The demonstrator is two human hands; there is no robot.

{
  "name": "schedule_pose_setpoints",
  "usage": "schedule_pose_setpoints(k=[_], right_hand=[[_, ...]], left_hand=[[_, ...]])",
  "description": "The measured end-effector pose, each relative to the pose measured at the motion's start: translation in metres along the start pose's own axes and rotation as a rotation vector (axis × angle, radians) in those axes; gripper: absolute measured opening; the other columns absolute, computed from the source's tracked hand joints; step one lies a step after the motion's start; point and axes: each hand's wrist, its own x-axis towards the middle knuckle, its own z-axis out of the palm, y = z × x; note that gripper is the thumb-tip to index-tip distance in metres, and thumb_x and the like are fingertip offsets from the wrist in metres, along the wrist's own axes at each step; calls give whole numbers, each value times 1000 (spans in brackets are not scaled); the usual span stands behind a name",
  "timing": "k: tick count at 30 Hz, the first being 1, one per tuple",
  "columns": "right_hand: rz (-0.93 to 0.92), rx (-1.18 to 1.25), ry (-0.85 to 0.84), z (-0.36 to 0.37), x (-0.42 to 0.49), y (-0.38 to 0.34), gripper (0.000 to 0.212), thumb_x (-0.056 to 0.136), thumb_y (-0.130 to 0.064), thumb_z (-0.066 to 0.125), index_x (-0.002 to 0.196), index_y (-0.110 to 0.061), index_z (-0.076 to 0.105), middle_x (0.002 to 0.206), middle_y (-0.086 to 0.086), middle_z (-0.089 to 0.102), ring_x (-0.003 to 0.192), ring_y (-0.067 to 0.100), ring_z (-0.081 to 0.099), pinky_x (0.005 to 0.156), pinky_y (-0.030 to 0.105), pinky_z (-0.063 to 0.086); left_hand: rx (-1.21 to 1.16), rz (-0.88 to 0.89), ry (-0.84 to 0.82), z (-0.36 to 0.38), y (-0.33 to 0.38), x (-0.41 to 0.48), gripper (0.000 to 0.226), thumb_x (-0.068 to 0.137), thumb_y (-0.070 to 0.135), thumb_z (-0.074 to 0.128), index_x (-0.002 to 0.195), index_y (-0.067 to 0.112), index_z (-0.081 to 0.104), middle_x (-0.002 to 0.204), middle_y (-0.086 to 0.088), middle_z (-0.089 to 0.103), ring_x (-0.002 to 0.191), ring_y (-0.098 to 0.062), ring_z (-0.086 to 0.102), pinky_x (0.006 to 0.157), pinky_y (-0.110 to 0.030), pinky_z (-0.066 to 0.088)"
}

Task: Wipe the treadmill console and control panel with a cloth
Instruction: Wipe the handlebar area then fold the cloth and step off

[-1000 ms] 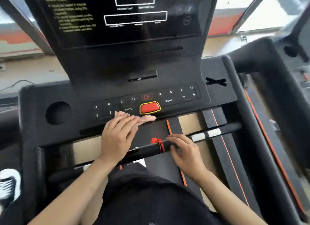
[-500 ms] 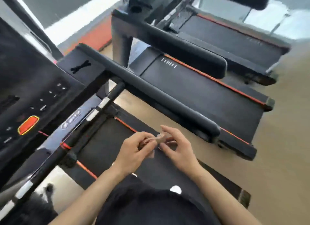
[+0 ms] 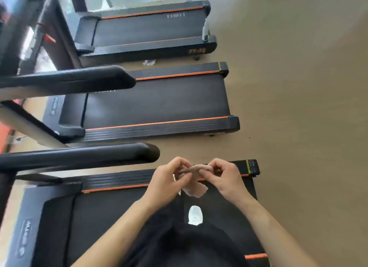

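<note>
A small pale pink cloth [image 3: 194,184] is stretched between both hands above the black belt [image 3: 111,217] of the treadmill I stand on. My left hand [image 3: 169,182] pinches its left end and my right hand [image 3: 227,177] pinches its right end, with a loose flap hanging below. The console and control panel are out of view; only a blurred dark piece of the frame [image 3: 18,28] shows at the top left. The padded handrail [image 3: 79,155] runs just left of my hands.
Two more black treadmills with orange stripes [image 3: 155,103] [image 3: 147,30] stand side by side beyond mine on a tan floor [image 3: 298,107]. A second handrail [image 3: 67,77] juts in from the left. A crumpled white scrap [image 3: 149,62] lies on the floor. My white shoe [image 3: 195,215] shows below.
My left hand has lifted the cloth off the control panel and my right hand has left the bar. The view has swung right, away from the console, and both hands now hold the cloth.
</note>
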Motion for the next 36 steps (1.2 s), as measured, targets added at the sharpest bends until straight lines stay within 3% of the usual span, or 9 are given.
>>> schedule_pose_setpoints(k=[4,11,15,19,24,27,31,36], right_hand=[[83,31,166,-53,8,18,28,85,-18,82,68,-17,60,54,-18,50,54,2,44,57,14,36],[214,-28,484,-153,5,48,16,85,-17,80,74,-18,68,57,-16,53,56,1,44,56,16,33],[245,-48,635,-222,0,68,22,88,-12,77,72,-22,66,54,-19,52,52,2,43,52,13,31],[261,1,777,-292,-11,104,21,88,-12,76,72,-21,66,53,-20,54,52,2,46,53,12,33],[266,43,901,-388,-27,171,18,91,-17,75,75,-22,68,58,-12,56,56,4,47,53,14,35],[294,84,944,-441,-34,199,17,92,-19,73,77,-24,69,64,-8,62,58,1,51,55,14,38],[323,152,1005,-506,-21,229,12,92,-16,73,80,-19,72,72,-4,70,66,5,59,61,17,45],[311,250,1034,-580,37,267,15,92,-11,72,80,-21,72,70,-10,67,64,0,58,67,20,48]], left_hand=[[105,62,-99,35,5,54,23,90,18,71,102,38,69,82,22,72,77,-4,69,72,-26,55],[284,210,-391,108,33,168,21,88,28,70,105,37,77,85,18,77,78,0,66,73,-19,49],[352,304,-524,162,84,226,25,86,18,65,100,34,78,79,15,76,77,-5,66,71,-15,45],[403,371,-605,228,139,272,28,85,16,64,105,31,79,91,12,79,84,-6,69,81,-26,54],[262,281,-675,328,199,309,12,91,23,74,97,31,81,81,13,79,79,-4,71,81,-31,57],[209,264,-685,377,233,325,21,93,20,74,93,40,79,76,10,78,72,-5,71,75,-28,56],[227,274,-714,433,263,370,38,96,23,71,85,60,74,75,0,78,76,-14,76,78,-30,58],[276,295,-654,505,277,461,13,96,23,70,98,30,81,72,5,77,68,-10,73,75,-31,59]])
